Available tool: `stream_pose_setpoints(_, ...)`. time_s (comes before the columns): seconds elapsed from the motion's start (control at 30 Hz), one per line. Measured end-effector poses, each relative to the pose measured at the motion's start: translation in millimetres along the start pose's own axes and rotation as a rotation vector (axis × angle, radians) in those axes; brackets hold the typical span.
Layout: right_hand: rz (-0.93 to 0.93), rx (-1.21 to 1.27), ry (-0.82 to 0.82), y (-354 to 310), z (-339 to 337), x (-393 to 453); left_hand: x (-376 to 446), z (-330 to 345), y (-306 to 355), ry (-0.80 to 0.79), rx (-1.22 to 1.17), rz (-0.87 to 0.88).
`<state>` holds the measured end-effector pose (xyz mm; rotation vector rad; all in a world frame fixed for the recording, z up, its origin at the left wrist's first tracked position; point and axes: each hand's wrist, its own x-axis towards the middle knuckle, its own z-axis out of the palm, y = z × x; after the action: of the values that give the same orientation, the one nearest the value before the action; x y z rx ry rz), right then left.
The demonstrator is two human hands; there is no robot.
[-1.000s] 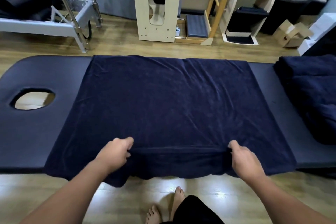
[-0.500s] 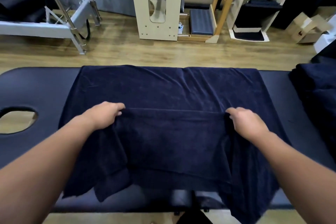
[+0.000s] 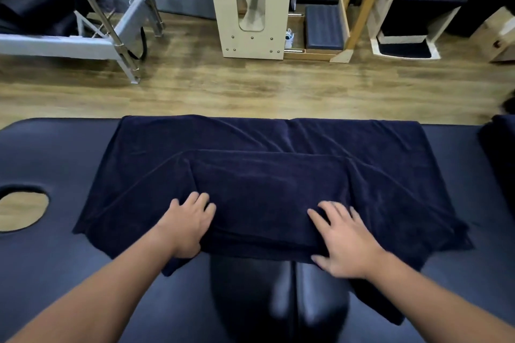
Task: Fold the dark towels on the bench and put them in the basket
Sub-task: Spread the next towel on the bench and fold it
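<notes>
1. I am watching one dark towel (image 3: 264, 175) lying across the middle of the desk (image 3: 50, 153), its near part doubled over toward twelve o'clock, with more dark towels (image 3: 501, 153) heaped at three o'clock.
2. My left hand (image 3: 186, 227) is resting flat on the fold at seven o'clock, fingers spread and relaxed, gripping nothing.
3. My right hand (image 3: 344, 242) is pressing flat on the fold at five o'clock, fingers splayed, also holding nothing.
4. I am judging that the fold is running crooked: the doubled part covers only the middle, and both side edges are trailing out toward nine and three o'clock, so the next fold may be coming out lopsided.
5. The corner hanging off the near edge at five o'clock may be dragging the towel down once my hands are lifting.
6. I am seeing no basket, so the carry path is unknown.
7. I am finding no brands, labels or readable writing anywhere.
</notes>
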<state>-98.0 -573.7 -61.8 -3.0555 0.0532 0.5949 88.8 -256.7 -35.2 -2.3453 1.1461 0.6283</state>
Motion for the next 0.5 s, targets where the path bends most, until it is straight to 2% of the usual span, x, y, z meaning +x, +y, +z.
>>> stream_pose_setpoints(0.03, 0.015, -0.016, -0.023, 1.2, 9.0, -6.3, 0.9, 6.6, 0.2, 0.043, 0.003, -0.018)
stream_pose_setpoints(0.2, 0.141, 0.008, 0.168, 20.7, 18.4, 2.2, 9.3, 16.7, 2.5, 0.142, -0.022, -0.099)
stream_pose_setpoints(0.33, 0.204, 0.034, 0.141, 4.2, 15.3, 14.5, 15.3, 18.2, 9.5, 0.156, -0.074, -0.170)
stream_pose_setpoints(0.5, 0.254, 0.105, 0.117, -7.1, 3.6, 5.8, 3.1, 25.5, 12.2, 0.170, -0.139, -0.157)
